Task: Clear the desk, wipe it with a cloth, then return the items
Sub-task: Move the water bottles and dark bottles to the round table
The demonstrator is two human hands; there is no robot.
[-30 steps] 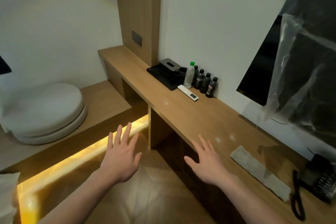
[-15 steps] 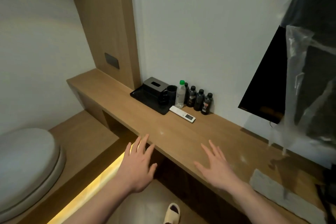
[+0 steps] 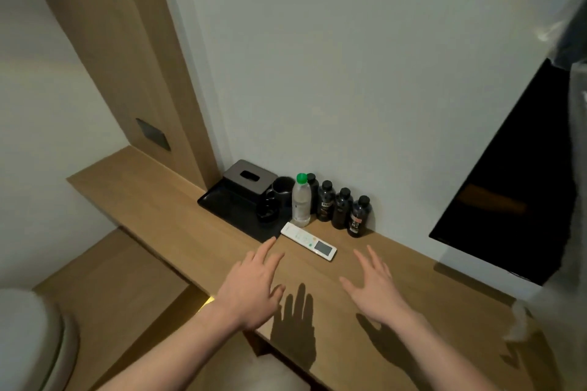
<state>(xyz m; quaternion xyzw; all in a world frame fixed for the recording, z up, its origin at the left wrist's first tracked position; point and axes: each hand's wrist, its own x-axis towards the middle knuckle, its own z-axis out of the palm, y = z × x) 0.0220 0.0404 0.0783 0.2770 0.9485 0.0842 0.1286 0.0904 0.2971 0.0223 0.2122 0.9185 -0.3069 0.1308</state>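
Note:
A long wooden desk [image 3: 152, 200] runs along the white wall. On it lie a white remote [image 3: 308, 241], a clear bottle with a green cap [image 3: 301, 200] and several dark bottles [image 3: 342, 208] against the wall. A black tray [image 3: 228, 204] carries a black tissue box [image 3: 249, 177] and a black mug [image 3: 279, 192]. My left hand [image 3: 252, 286] hovers above the desk with fingers spread, its fingertips just short of the remote and tray corner. My right hand [image 3: 373, 287] hovers open to the right of the remote. Neither holds anything.
A dark wall-mounted screen [image 3: 505, 200] hangs at the right, with clear plastic film [image 3: 540, 311] drooping beside it. A lower wooden platform [image 3: 117, 276] sits left of the desk, with a round white seat [image 3: 28, 340] at the far left. A wood column [image 3: 127, 51] has a dark wall plate [image 3: 153, 138].
The view has moved closer to the items and tilted up. Both open hands have advanced over the desk toward the remote. The grey cloth and phone at the right have left the view.

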